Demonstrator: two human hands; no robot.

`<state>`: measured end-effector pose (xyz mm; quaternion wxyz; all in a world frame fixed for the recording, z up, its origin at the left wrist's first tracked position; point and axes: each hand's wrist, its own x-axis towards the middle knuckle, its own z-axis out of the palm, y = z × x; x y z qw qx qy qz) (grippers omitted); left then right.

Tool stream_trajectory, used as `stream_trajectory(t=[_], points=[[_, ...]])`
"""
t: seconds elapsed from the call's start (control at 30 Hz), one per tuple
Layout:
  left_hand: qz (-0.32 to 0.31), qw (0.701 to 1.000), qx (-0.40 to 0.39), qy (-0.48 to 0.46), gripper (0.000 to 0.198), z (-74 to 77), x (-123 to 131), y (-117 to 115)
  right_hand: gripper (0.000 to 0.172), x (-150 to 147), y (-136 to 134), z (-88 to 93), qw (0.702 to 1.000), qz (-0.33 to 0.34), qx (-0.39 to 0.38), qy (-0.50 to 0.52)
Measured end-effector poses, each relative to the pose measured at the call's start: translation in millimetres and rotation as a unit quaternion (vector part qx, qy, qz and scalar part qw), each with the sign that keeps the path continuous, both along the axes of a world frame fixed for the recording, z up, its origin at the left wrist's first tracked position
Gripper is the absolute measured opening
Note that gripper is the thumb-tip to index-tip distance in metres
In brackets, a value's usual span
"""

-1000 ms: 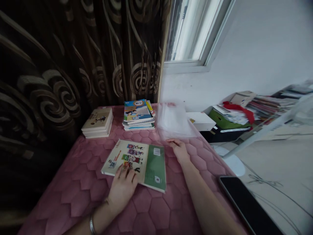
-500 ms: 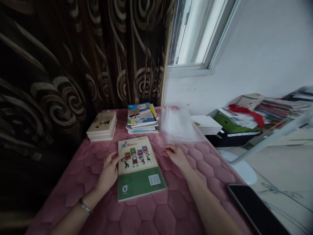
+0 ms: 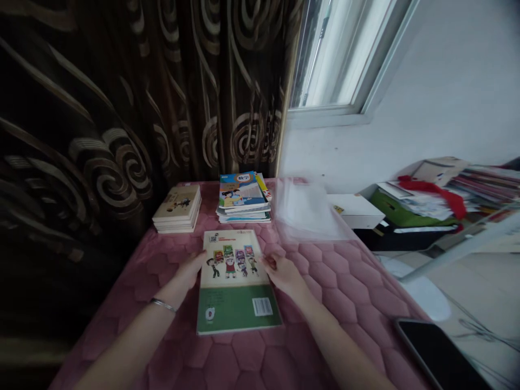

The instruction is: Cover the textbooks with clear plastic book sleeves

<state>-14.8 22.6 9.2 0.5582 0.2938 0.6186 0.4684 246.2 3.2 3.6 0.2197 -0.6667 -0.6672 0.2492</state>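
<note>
At the bottom of the frame, both forearms reach up from the lower corners and converge on a green-and-cream book that lies flat, cover up, at the middle of the pink quilted table cover. The left hand, with a thin bracelet at its wrist, lies low with its fingers stretched out loose against the book's left edge, gripping nothing. The right hand rests at the book's right edge with its fingers bent; whether they pinch the cover cannot be told. At lower right, a dark tablet lies near the table's edge. Beyond the book, from left to right, sit a beige book stack, a colourful textbook stack and a pile of clear plastic sleeves. A swirl-patterned dark curtain fills the upper left, and a window stands at upper right.
</note>
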Motion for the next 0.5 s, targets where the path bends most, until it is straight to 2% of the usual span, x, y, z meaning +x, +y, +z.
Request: stream_trajectory(t=[0.23,0.4,0.5], points=[[-0.004,0.998,0.039,-0.057,0.031,15.1,14,-10,0.049,-5,-2,3.9,0.999,-0.010,-0.033,-0.035],[0.001,0.992,0.066,-0.108,0.031,25.9,20,-15,0.052,1,3,4.2,0.999,0.004,-0.037,0.016],[-0.001,0.989,0.046,-0.141,0.029,29.7,24,-11,0.047,7,7,0.6,0.999,0.014,-0.020,0.038]])
